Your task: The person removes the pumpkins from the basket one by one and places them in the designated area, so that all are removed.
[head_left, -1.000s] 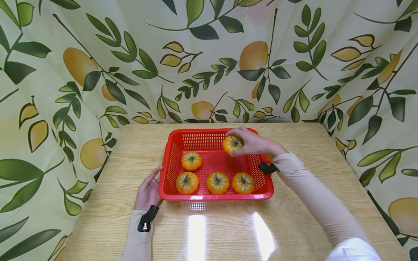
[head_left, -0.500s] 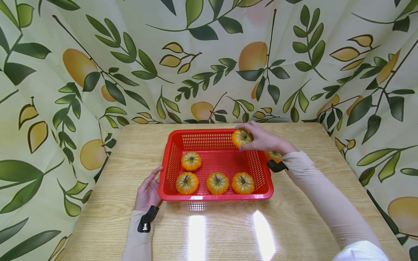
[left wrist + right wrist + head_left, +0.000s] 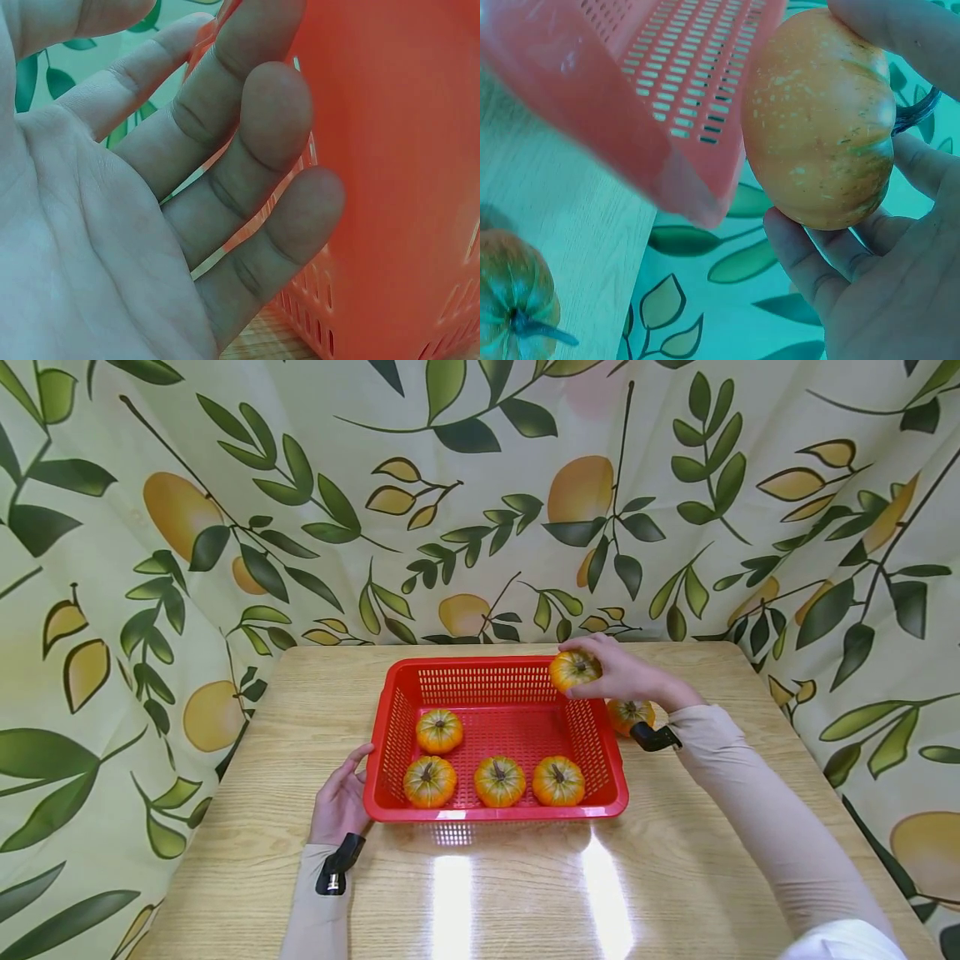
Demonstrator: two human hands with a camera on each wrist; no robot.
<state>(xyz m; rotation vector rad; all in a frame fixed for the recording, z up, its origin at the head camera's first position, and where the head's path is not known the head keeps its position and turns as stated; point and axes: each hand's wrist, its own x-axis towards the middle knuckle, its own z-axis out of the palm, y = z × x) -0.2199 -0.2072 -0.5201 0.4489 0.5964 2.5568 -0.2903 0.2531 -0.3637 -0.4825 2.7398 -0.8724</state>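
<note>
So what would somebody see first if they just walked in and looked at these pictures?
Probably the bright red basket on the wooden table, with four orange pumpkins inside. Then the lone pumpkin in the person's right grip, by the basket's far right corner. Behind it all hangs a big leafy cloth with orange fruit on it.

Pale wood-grain table (image 3: 240, 835) shows rounded far corners. Two glare patches (image 3: 452, 902) shine on near part. Patterned cloth (image 3: 480, 560) hangs behind table and along both sides, creased in places. Off-white ground carries green leaves (image 3: 339, 502), orange fruits (image 3: 581, 487), dark-outlined yellow leaves (image 3: 87, 672) (both wrist views tint cloth bluish-green). Faint pink blotch (image 3: 588, 392) sits near top.
</note>
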